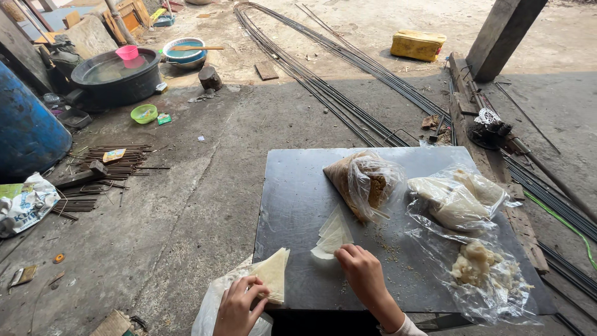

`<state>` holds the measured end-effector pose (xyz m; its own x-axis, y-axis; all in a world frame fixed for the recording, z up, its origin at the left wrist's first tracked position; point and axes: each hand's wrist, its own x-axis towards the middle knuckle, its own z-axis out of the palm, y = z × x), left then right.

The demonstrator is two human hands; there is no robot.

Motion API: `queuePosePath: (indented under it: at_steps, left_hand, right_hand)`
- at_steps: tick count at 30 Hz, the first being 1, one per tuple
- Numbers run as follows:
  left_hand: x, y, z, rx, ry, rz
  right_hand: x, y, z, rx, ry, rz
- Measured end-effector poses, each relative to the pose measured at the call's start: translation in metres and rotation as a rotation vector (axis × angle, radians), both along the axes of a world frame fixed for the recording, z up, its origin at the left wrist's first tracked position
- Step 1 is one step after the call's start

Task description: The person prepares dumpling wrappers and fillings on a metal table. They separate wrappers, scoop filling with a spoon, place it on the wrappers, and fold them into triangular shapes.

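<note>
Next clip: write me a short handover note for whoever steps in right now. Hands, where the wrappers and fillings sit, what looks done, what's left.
Left hand: fingers hold a stack of triangular wrappers at the board's near-left edge.
Right hand: on the dark board, touching a few loose wrappers.
Bag of brown filling mid-board; bag of pale dough and a loose dough lump on plastic to the right.
Done: wrappers cut, bags open.
Left: no filled piece visible.

Bare concrete floor (205, 186) around my dark board (298, 199), dusty, littered. Long steel rods (336, 93) curve across it toward sunlit ground beyond. Blue drum (25, 130) at my left, black basin (115, 78) of water behind it, green bowl (144, 113) near. Yellow can (418, 45) far off, beside wooden post (504, 34).
</note>
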<state>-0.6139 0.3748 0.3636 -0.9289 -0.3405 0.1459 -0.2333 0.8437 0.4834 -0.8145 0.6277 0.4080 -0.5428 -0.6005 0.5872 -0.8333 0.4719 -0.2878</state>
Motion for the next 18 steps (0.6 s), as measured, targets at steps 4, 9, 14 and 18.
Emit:
queuePosePath:
  at_steps: [4, 9, 14, 18]
  left_hand:
    - [0.004, 0.007, -0.008, -0.001, -0.012, 0.033]
    - [0.014, 0.035, -0.004, -0.013, 0.036, 0.019]
    - [0.036, 0.072, -0.007, -0.080, 0.181, -0.007]
    - [0.050, 0.095, -0.012, -0.048, 0.283, 0.005]
  right_hand:
    - [0.009, 0.013, -0.025, -0.020, 0.085, 0.026]
    - [0.024, 0.038, -0.039, 0.035, 0.035, -0.021]
    - [0.054, 0.065, -0.056, 0.121, -0.013, -0.112]
    - [0.087, 0.090, -0.069, 0.155, -0.057, -0.072]
